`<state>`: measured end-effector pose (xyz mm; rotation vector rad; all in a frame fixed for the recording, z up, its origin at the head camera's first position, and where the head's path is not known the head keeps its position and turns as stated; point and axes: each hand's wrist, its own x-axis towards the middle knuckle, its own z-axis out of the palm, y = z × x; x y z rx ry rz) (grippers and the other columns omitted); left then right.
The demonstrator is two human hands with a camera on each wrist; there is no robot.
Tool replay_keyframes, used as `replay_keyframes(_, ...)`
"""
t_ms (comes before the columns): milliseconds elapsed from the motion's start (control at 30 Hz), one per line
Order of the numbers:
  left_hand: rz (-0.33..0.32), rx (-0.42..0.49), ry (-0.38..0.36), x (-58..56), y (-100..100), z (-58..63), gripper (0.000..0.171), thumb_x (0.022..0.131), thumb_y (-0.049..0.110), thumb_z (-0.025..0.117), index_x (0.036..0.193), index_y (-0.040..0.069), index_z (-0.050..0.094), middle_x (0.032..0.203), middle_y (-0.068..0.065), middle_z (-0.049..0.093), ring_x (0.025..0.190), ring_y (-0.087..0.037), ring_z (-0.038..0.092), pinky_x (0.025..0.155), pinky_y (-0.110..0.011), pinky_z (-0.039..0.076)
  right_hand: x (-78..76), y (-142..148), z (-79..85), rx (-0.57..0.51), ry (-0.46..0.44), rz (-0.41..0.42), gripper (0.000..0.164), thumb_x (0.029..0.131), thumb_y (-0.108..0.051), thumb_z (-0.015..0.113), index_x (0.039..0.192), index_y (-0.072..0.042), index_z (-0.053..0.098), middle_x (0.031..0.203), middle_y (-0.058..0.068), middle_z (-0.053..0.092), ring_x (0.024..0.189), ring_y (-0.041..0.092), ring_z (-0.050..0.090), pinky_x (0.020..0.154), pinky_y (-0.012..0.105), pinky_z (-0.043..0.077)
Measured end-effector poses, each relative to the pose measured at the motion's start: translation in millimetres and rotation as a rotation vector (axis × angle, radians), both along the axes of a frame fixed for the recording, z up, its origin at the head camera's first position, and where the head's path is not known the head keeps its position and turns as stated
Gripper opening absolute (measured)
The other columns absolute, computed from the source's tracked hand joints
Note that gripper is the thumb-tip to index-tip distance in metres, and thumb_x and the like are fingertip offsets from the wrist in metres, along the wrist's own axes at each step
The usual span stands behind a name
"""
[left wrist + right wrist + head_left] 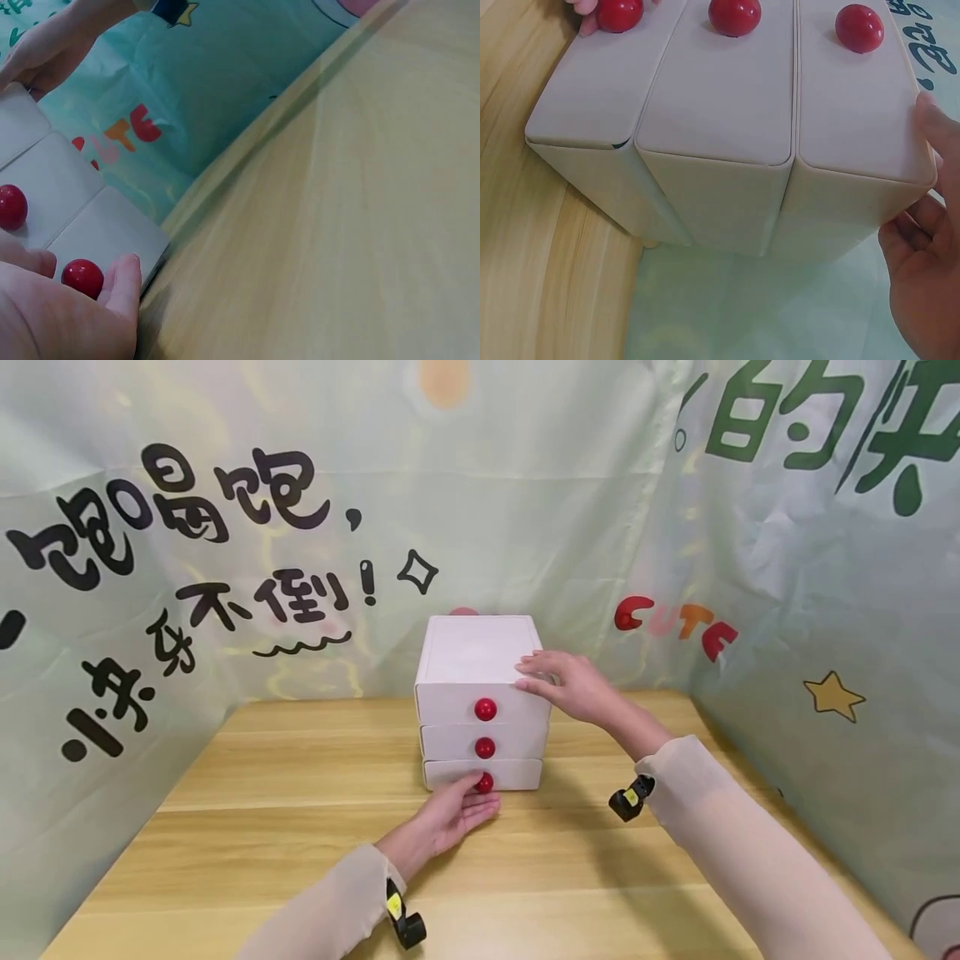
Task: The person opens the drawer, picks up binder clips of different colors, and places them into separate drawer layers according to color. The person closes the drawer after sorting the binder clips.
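A white box of three stacked drawers stands on the wooden table, each drawer front bearing a round red knob. At the bottom drawer, my left hand has its thumb and fingers around the lowest red knob, thumb above and the other fingers under it. My right hand rests on the box's top right front edge, its fingers extended over the top. The middle red knob and the top red knob are untouched. All three drawers sit nearly flush.
The wooden table extends around the box. Printed cloth with lettering hangs behind and along both sides, close to the table's edges. A black wrist camera is strapped at the right sleeve, another camera at the left.
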<state>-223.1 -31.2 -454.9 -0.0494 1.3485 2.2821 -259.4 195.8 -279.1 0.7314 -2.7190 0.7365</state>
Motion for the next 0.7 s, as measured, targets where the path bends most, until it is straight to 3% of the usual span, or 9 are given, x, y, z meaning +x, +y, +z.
replay_keyframes(267,-0.057,-0.128,0.110,7.0,-15.3,6.1,0.044,0.101,0.021,0.053,0.133,-0.008,0.042,0.120,-0.031,0.058,0.111,-0.039,0.061,0.095,-0.041,0.050,8.2,7.8,-5.4,0.010,0.005,0.000,0.062,0.093,-0.051,0.061,0.141,-0.013,0.054,0.150,0.006,0.043,0.141,0.026,0.034,0.112,0.051,0.028)
replay_keyframes(400,-0.069,-0.229,0.236,11.2,-25.3,11.5,0.041,0.102,0.021,0.053,0.128,-0.009,0.044,0.114,-0.028,0.059,0.106,-0.037,0.062,0.094,-0.040,0.051,15.0,17.6,-11.7,-0.009,0.027,-0.032,0.068,0.092,-0.053,0.062,0.147,-0.016,0.045,0.153,0.007,0.039,0.140,0.029,0.035,0.110,0.054,0.031)
replay_keyframes(567,-0.039,-0.394,0.401,15.4,-41.3,24.1,0.038,0.102,0.021,0.054,0.123,-0.009,0.050,0.110,-0.025,0.061,0.104,-0.037,0.063,0.091,-0.043,0.052,24.0,33.2,-19.0,0.013,0.003,-0.069,0.080,0.091,-0.056,0.061,0.154,-0.016,0.031,0.155,0.011,0.035,0.140,0.034,0.033,0.108,0.058,0.032)
replay_keyframes(700,-0.002,-0.574,0.525,15.2,-56.5,35.2,0.039,0.101,0.028,0.056,0.121,-0.005,0.056,0.109,-0.022,0.063,0.103,-0.035,0.064,0.091,-0.042,0.053,29.9,45.3,-24.8,0.035,-0.019,-0.091,0.084,0.091,-0.056,0.061,0.155,-0.014,0.027,0.156,0.012,0.032,0.140,0.036,0.032,0.108,0.059,0.030)
